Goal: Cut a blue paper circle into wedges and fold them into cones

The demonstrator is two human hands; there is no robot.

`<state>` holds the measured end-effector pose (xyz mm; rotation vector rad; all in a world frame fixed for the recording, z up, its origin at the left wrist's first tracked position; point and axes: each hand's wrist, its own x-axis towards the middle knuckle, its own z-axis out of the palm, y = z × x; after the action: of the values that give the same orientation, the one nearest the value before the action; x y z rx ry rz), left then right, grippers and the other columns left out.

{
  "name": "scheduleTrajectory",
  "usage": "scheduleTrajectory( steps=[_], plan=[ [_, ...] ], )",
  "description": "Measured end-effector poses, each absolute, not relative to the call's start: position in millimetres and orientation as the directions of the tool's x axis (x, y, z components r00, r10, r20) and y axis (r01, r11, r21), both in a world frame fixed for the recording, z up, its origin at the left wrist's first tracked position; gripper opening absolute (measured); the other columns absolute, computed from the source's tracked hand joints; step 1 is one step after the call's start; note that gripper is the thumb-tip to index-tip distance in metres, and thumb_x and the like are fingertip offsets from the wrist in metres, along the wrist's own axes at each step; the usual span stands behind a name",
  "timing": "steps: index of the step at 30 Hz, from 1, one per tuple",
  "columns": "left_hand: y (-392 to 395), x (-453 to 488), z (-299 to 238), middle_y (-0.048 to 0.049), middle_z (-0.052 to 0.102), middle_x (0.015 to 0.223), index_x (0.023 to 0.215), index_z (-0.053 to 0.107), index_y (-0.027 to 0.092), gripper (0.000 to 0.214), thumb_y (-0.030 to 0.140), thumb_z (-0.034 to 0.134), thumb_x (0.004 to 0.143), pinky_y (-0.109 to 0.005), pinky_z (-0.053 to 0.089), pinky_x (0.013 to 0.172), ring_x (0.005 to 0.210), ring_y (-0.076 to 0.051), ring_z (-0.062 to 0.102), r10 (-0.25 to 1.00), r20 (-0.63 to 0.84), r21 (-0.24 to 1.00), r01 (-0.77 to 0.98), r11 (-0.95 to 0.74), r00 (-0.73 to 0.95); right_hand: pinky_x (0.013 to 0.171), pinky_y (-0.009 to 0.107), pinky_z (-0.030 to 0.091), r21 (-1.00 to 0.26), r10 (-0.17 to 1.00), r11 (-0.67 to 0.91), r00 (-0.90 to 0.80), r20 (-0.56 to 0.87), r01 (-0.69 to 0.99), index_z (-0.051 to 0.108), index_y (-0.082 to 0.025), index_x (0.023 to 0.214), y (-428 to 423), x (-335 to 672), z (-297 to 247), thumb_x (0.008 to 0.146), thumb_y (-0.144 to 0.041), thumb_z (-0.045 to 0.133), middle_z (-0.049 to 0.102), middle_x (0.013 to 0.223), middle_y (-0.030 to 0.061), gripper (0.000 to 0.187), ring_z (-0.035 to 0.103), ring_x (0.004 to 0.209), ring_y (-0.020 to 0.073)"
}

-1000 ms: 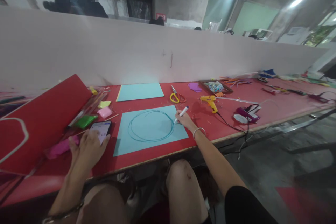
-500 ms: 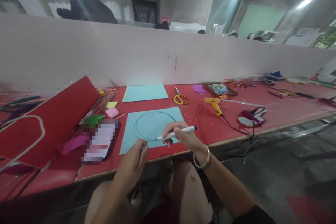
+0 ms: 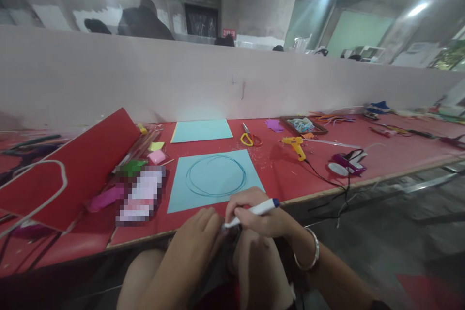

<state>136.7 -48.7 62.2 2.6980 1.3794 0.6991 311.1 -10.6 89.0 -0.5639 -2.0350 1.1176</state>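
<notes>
My right hand [image 3: 259,215] is closed on a white marker [image 3: 254,211] with a blue end, held level over the table's near edge. My left hand [image 3: 198,240] meets the marker's tip, fingers pinched there; what they hold is hidden. Just beyond the hands lies a light blue sheet [image 3: 214,179] with a circle drawn on it in several overlapping lines. A silver bangle [image 3: 308,256] sits on my right wrist.
On the red table [image 3: 290,174]: a phone [image 3: 140,196], a second blue sheet [image 3: 201,131], yellow and red scissors [image 3: 249,138], a yellow glue gun [image 3: 296,145] with cable, a tray of bits [image 3: 303,125], a red paper bag [image 3: 72,169] at left. A white partition [image 3: 218,80] runs behind.
My left hand left the phone and came across to the marker's tip. My right hand lifted the marker off the blue sheet and drew it back to the table's near edge.
</notes>
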Motion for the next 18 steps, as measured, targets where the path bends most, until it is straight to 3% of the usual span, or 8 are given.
scheduleTrajectory(
  steps=[2,5,9,11,14,18],
  plan=[
    [-51.0,140.5,62.5,-0.0031,0.064,0.068,0.079,0.06,0.018,0.029,0.026,0.033,0.089,-0.027,0.042,0.052,0.058,-0.017,0.058,0.74,0.31,0.242,0.703,-0.669,0.597,0.052,0.021,0.035,-0.911,0.711,0.411,-0.613,0.345,-0.036,0.056,-0.016,0.064,-15.7,308.3,80.7,0.068,-0.011,0.04,0.055,0.06,-0.0004,0.017,0.046,0.054,0.0098],
    [-57.7,145.9,64.1,-0.0026,0.066,0.067,0.08,0.062,0.018,0.033,0.033,0.033,0.09,-0.025,0.042,0.05,0.054,-0.015,0.056,0.722,0.196,0.397,0.619,-0.677,0.664,0.047,0.023,0.032,-0.948,0.816,0.234,-0.485,0.313,-0.217,0.048,-0.018,0.057,-25.5,301.4,56.7,0.068,-0.017,0.038,0.046,0.052,-0.001,0.015,0.04,0.049,0.0107],
    [-66.5,148.3,66.0,-0.0017,0.068,0.079,0.094,0.062,0.022,0.039,0.039,0.027,0.091,-0.023,0.046,0.061,0.065,-0.014,0.06,0.792,0.125,0.714,0.5,-0.49,0.598,0.044,0.025,0.025,-0.942,0.914,0.195,-0.298,0.275,-0.273,0.044,-0.02,0.053,-36.7,291.5,28.7,0.071,-0.022,0.04,0.041,0.049,-0.0013,0.018,0.035,0.045,0.0114],
    [-68.3,147.7,66.1,-0.0007,0.069,0.083,0.102,0.061,0.025,0.038,0.04,0.028,0.091,-0.023,0.047,0.065,0.067,-0.014,0.061,0.823,0.076,0.8,0.458,-0.387,0.563,0.045,0.025,0.024,-0.942,0.924,0.205,-0.264,0.275,-0.265,0.042,-0.021,0.052,-39.4,288.0,26.3,0.071,-0.021,0.041,0.039,0.049,-0.0018,0.019,0.033,0.046,0.0114],
    [-68.1,146.6,64.4,-0.0007,0.069,0.079,0.102,0.062,0.026,0.037,0.042,0.031,0.089,-0.023,0.048,0.064,0.065,-0.015,0.06,0.84,0.044,0.84,0.436,-0.324,0.541,0.047,0.025,0.025,-0.943,0.912,0.249,-0.274,0.305,-0.222,0.039,-0.021,0.053,-40.0,284.9,37.1,0.071,-0.018,0.038,0.036,0.05,-0.0025,0.018,0.033,0.048,0.0115],
    [-66.0,147.1,56.9,0.0003,0.067,0.067,0.088,0.065,0.026,0.036,0.042,0.032,0.087,-0.022,0.047,0.058,0.058,-0.015,0.059,0.867,0.093,0.83,0.444,-0.339,0.489,0.051,0.024,0.027,-0.948,0.87,0.294,-0.377,0.319,-0.125,0.043,-0.02,0.056,-33.8,282.0,57.0,0.065,-0.011,0.04,0.041,0.055,-0.0023,0.012,0.037,0.053,0.0113]
  ],
)
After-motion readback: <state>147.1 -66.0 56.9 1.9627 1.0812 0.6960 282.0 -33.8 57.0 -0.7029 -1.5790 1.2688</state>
